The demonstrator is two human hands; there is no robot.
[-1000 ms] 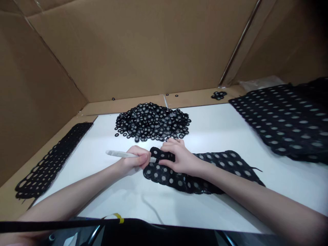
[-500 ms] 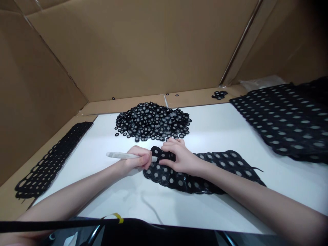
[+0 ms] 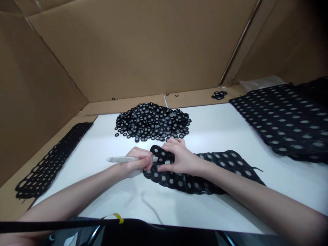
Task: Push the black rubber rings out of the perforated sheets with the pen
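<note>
The sheet lies on the board, long axis left to right. Left hand, at its left end, grips a pen-like tool pointing right; right hand, just beside, pinches the sheet. Disc pile beyond.

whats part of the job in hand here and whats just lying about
In use:
white pen-like tool, in the left hand
dotted black sheet, under the right hand
heap of black rings, probably

Apparently lying about:
black holed sheet at left
dotted sheets at right
ring cluster at back
clear plastic
</note>
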